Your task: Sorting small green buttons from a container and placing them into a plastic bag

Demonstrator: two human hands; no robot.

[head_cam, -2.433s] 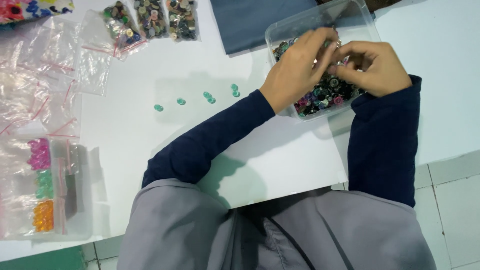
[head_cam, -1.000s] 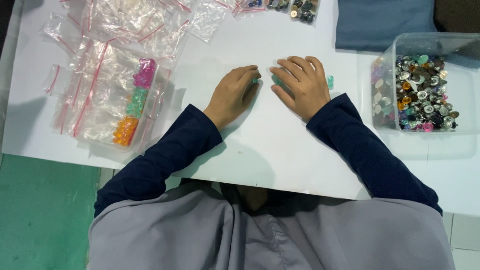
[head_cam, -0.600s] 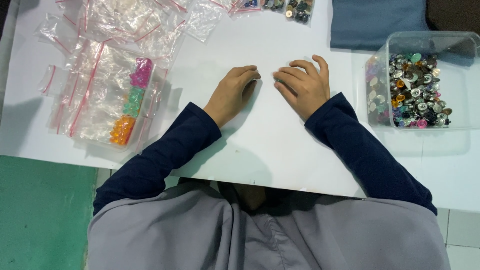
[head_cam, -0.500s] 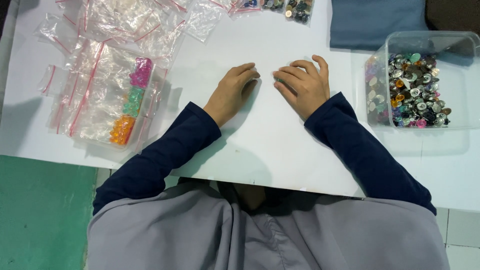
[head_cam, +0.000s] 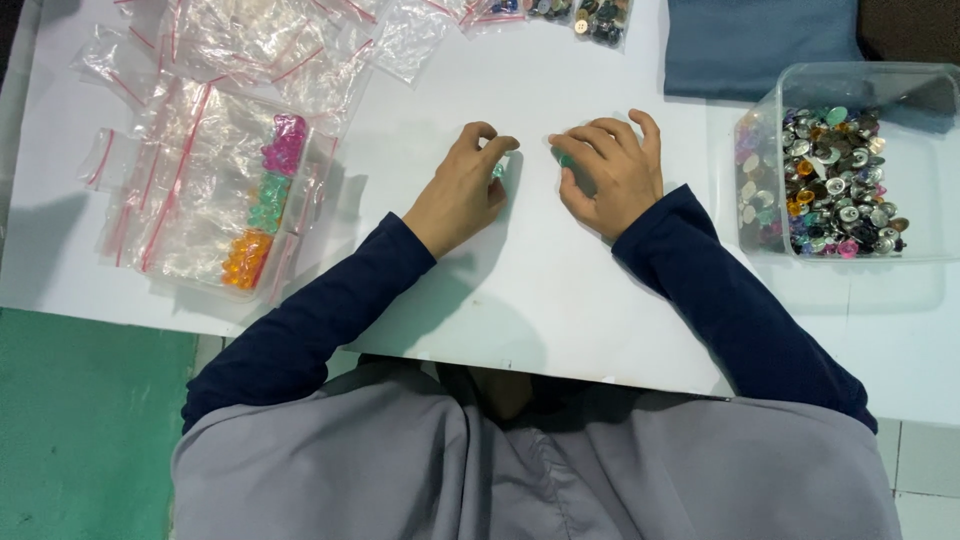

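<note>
Between the two hands' fingertips lies bare white table (head_cam: 540, 270). At the curled fingertips of the left hand (head_cam: 462, 190) sits a small green bead (head_cam: 498, 170), pinched or merely touched, I cannot tell. Under the bent fingers of the right hand (head_cam: 610, 172) another green bead (head_cam: 566, 158) peeks out. Well right of those fingers stands a clear tub of mixed buttons (head_cam: 835, 180); far left lie clear zip bags (head_cam: 220, 190).
</note>
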